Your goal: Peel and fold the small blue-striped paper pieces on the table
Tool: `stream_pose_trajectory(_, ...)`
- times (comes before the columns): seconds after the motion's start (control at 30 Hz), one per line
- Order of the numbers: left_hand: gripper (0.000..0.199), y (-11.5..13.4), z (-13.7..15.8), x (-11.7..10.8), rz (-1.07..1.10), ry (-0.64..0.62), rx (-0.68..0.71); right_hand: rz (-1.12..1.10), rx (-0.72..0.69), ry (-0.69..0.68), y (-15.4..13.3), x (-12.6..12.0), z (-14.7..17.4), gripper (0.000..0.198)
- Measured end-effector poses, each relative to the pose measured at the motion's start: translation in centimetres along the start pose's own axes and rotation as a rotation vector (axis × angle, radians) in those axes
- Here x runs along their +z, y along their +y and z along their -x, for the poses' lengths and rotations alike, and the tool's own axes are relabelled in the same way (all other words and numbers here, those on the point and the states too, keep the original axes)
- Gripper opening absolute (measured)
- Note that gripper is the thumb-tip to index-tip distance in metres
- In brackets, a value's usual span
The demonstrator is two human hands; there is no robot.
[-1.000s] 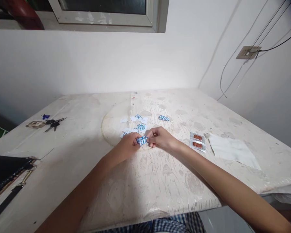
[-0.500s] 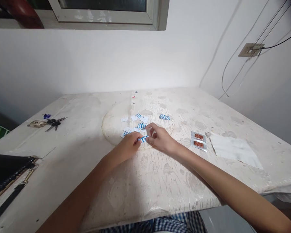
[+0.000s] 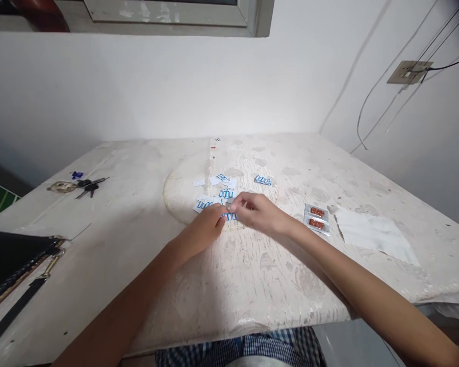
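My left hand (image 3: 208, 223) pinches a small piece of paper with blue printing (image 3: 230, 216) between thumb and fingers, low over the middle of the table. At the piece's upper edge, my right hand (image 3: 257, 210) has its thumb and forefinger closed together; what sits in that pinch is hidden. Just beyond my hands lie several white and blue-printed paper pieces (image 3: 226, 193), some overlapping. A blue-patterned strip (image 3: 262, 180) rests apart from them, farther right.
A blister pack with two red-brown tablets (image 3: 316, 219) and a white cloth (image 3: 375, 235) lie right. Keys (image 3: 88, 187), a small blue object (image 3: 77, 175) and a black bag with a strap (image 3: 15, 260) are left. A wall closes the far side of the table (image 3: 275, 275).
My right hand's fingers have drawn in to the upper edge of the printed piece, close to my left fingertips. The view has shifted slightly; the other objects stay put.
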State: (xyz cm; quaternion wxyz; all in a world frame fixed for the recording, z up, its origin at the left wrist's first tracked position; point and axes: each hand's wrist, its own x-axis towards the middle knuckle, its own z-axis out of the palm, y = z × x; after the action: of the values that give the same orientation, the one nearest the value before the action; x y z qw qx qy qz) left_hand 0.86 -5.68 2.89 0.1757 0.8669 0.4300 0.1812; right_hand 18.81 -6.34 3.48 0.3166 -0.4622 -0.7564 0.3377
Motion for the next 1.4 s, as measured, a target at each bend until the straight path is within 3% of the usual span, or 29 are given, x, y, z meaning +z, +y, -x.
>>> stream_pose_trajectory(0.13,0.021,-0.5,-0.4,-0.8,-0.045,0.215,-0.103,0.116,-0.010,0.148,0.8,-0.3,-0.5,0.028)
stream_pose_trajectory(0.27,0.020,-0.9,-0.7,-1.5,-0.057,0.354,-0.122,0.313,-0.225,0.061,1.8,0.6,-0.5,0.025)
stream_pose_trajectory(0.43,0.021,-0.5,-0.6,-1.2,-0.045,0.318,-0.133,0.489,-0.262,-0.038,1.0,1.4,-0.3,0.029)
stream_pose_trajectory(0.7,0.022,-0.3,-0.7,-1.1,-0.038,0.278,-0.150,0.782,-0.318,-0.018,0.6,1.9,0.0,0.028)
stream_pose_trajectory(0.83,0.022,-0.5,-0.7,-0.6,-0.039,0.214,-0.147,0.668,-0.242,0.034,0.9,1.0,-0.1,0.025)
stream_pose_trajectory(0.93,0.020,-0.3,-0.6,-0.3,-0.039,0.153,-0.130,0.398,-0.185,0.078,0.9,0.0,-0.2,0.024)
stream_pose_trajectory(1.07,0.019,0.1,-0.5,-0.2,-0.009,0.034,-0.128,0.028,-0.121,-0.013,0.8,-1.0,-0.4,0.018)
stream_pose_trajectory(1.13,0.019,0.2,-0.5,-0.3,0.002,0.012,-0.140,-0.004,-0.101,0.012,0.7,-1.6,-0.5,0.015)
stream_pose_trajectory(1.3,0.021,-0.1,-0.4,-0.3,0.015,0.011,-0.141,0.147,-0.134,0.178,0.8,-2.6,-0.6,0.019)
stream_pose_trajectory(1.4,0.019,-0.2,-0.4,-0.2,0.012,0.004,-0.135,0.026,-0.119,0.157,1.0,-2.3,-0.6,0.019)
